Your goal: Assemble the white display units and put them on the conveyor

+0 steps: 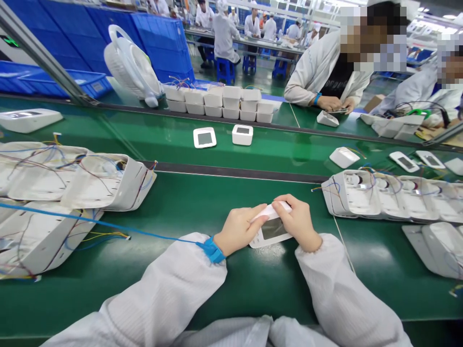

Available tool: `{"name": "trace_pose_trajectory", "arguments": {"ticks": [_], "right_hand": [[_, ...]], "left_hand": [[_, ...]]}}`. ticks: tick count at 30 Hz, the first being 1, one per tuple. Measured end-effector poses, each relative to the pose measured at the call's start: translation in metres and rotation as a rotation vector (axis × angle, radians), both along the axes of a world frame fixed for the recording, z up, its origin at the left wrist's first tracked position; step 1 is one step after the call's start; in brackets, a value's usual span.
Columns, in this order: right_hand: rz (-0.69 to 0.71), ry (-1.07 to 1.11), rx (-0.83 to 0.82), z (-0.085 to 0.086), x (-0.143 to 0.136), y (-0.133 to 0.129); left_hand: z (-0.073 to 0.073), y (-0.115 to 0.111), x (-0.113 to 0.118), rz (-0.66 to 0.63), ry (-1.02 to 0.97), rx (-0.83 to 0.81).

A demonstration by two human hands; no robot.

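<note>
In front of me, low over the green bench, is a white device [277, 231] with a dark rectangular screen facing up. My left hand [242, 229] grips its left and upper side, and a blue wrist strap with a blue cord circles that wrist. On the upper right side, my right hand [296, 219] is closed on the same device, thumb near the top edge. Both hands meet along its far edge, where a white part shows between the fingers. The fingers under the device are hidden.
White housings with loose wires [97, 188] stand at the left, and more housings [383, 195] at the right. Beyond a dark rail, a green belt [155, 140] carries white devices. Stacked white boxes [222, 103] and a white fan [133, 67] stand behind it. A person [325, 72] works opposite.
</note>
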State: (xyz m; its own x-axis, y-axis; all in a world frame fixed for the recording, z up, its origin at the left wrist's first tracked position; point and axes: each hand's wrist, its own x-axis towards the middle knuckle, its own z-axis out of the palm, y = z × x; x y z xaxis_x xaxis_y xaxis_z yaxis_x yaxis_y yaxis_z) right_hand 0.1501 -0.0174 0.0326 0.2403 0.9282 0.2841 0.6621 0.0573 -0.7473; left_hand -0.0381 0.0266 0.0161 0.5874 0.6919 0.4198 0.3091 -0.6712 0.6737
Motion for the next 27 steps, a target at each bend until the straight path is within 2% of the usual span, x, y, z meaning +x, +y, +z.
{"name": "trace_pose_trajectory", "arguments": {"ticks": [3,5,8,11,13,16,18,20,22,25,27], "right_hand": [[0.026,0.049,0.060,-0.005,0.000,0.001],[0.049,0.043,0.070,-0.008,0.000,0.001],[0.048,-0.040,-0.037,-0.008,0.003,0.003],[0.042,-0.045,-0.102,-0.009,0.006,0.006],[0.051,0.054,-0.089,-0.013,0.008,0.010],[0.095,0.353,-0.057,-0.021,0.007,0.014],[0.197,0.538,-0.093,-0.026,0.005,0.016],[0.293,0.614,-0.156,-0.026,0.002,0.015],[0.292,0.531,-0.132,-0.022,-0.001,0.012],[0.202,0.224,0.108,-0.010,0.000,0.005],[0.266,0.059,0.212,-0.003,0.002,0.001]], "left_hand": [[-0.002,0.005,-0.001,0.028,-0.042,-0.031],[-0.003,0.007,-0.001,0.086,-0.101,-0.120],[-0.005,0.010,0.001,0.151,-0.189,-0.281],[-0.007,0.013,0.002,0.132,-0.196,-0.371],[-0.008,0.016,0.003,0.133,-0.192,-0.407],[-0.011,0.022,0.003,0.201,-0.269,-0.487],[-0.013,0.025,0.003,0.264,-0.363,-0.524],[-0.015,0.028,0.003,0.288,-0.399,-0.516],[-0.018,0.031,0.002,0.247,-0.392,-0.480],[-0.021,0.032,0.000,0.192,-0.436,-0.350],[-0.021,0.031,-0.002,0.144,-0.408,-0.227]]}}
